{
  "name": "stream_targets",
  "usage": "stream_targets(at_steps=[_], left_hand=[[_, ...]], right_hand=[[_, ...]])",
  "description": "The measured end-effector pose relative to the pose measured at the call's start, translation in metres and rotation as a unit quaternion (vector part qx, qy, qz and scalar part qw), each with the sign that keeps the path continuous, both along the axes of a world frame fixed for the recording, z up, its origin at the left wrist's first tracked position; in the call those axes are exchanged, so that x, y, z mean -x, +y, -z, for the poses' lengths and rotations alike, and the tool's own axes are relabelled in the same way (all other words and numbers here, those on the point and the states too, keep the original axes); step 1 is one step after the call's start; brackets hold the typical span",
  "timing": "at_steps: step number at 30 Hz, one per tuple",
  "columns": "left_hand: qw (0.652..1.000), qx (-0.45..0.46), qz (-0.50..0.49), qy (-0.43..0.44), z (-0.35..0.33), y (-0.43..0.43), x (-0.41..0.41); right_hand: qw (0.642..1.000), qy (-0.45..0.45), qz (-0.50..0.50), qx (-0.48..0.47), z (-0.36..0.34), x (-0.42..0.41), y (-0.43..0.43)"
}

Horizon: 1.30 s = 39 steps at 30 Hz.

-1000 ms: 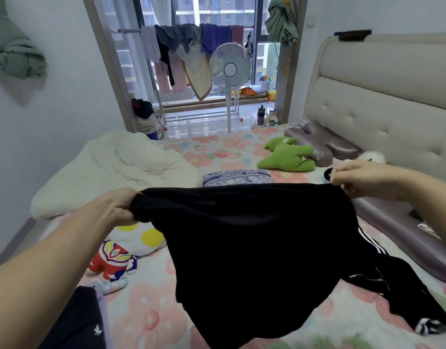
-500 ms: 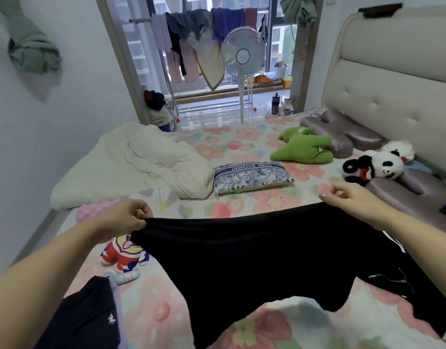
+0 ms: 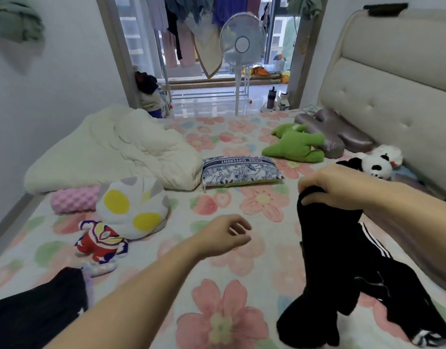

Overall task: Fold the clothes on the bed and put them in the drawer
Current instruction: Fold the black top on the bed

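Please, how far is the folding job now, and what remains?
Done: nothing plainly folded shows, and no drawer is in view. In hand: the right hand grips a black garment, bunched and hanging down to the bed; the left hand is open and holds nothing. Left: fold this piece, then the black striped garment beside it and the dark garment at lower left, and store them.
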State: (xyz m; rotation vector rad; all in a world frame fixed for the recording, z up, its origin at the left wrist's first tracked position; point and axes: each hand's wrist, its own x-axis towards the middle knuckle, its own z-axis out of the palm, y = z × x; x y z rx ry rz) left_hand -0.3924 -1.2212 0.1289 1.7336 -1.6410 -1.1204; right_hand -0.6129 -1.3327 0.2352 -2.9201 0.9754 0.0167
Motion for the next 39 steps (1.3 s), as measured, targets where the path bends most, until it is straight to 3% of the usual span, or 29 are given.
stream_targets(at_steps=[7, 9, 12, 15, 19, 21, 24, 26, 31, 35, 39], left_hand=[[0.971, 0.100, 0.045, 0.211, -0.006, -0.038, 0.115], [0.967, 0.135, 0.036, 0.212, -0.010, -0.042, 0.119], [0.982, 0.173, 0.038, 0.067, -0.003, -0.045, 0.102], [0.987, 0.138, 0.039, -0.077, 0.009, -0.038, 0.074], [0.953, 0.064, -0.064, -0.288, 0.021, -0.025, 0.022], [0.948, 0.031, -0.122, -0.292, 0.018, -0.016, -0.012], [0.977, 0.042, -0.129, -0.162, 0.004, 0.001, -0.063], [0.982, 0.068, -0.123, -0.125, -0.013, 0.013, -0.094], [0.939, 0.079, -0.085, -0.323, -0.038, 0.020, -0.152], [0.919, 0.078, -0.120, -0.368, -0.046, 0.015, -0.178], [0.894, 0.157, -0.154, -0.392, -0.084, -0.012, -0.192]], right_hand=[[0.998, -0.024, -0.031, 0.048, -0.050, 0.026, 0.015], [0.998, -0.026, -0.016, 0.058, -0.057, 0.034, 0.017], [0.995, -0.047, 0.019, 0.085, -0.066, 0.045, 0.016], [0.987, -0.093, 0.034, 0.124, -0.075, 0.051, 0.016], [0.983, -0.110, 0.054, 0.138, -0.081, 0.052, 0.013], [0.980, -0.123, 0.065, 0.145, -0.080, 0.053, 0.011], [0.978, -0.117, 0.102, 0.142, -0.073, 0.059, 0.003], [0.980, -0.072, 0.140, 0.125, -0.063, 0.062, -0.003], [0.987, 0.024, 0.137, 0.084, -0.018, 0.056, -0.012], [0.983, 0.005, 0.153, 0.101, 0.009, 0.040, -0.030], [0.978, -0.071, 0.165, 0.108, 0.006, 0.015, -0.061]])
